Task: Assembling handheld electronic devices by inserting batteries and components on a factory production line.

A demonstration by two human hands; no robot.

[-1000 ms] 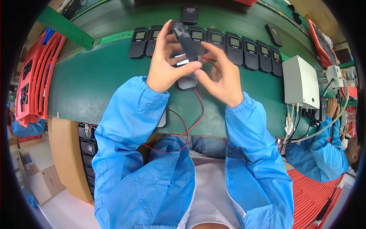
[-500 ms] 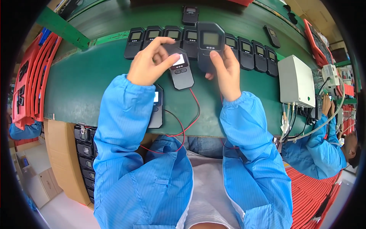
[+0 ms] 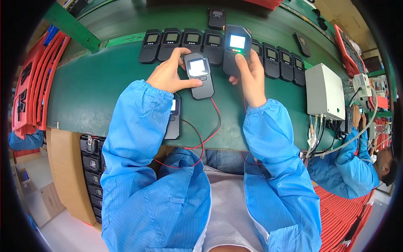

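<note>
My left hand (image 3: 170,74) is closed around a grey handheld meter (image 3: 199,87), its screen lit white and a red wire running from its lower end. Its thumb lies by the buttons. In my right hand (image 3: 251,77) is a dark handheld device (image 3: 231,37), raised off the bench; its screen glows and small coloured lights shine below it, with my thumb just under them. Another grey meter (image 3: 173,127) with a lit screen lies by the bench edge, partly hidden by my left sleeve. Behind my hands stands a row of dark devices (image 3: 171,47) with unlit screens.
Two more devices, one at the back (image 3: 217,19) and one at back right (image 3: 302,44), lie on the green bench (image 3: 92,92). A white box (image 3: 323,90) with cables stands right. Red trays (image 3: 31,92) are stacked left, above a cardboard box (image 3: 69,176). A co-worker's blue sleeve (image 3: 350,164) shows at right.
The screen and small lights of the device in my right hand have come on. My left fingers have closed around the grey meter, the thumb moving from its screen to its buttons.
</note>
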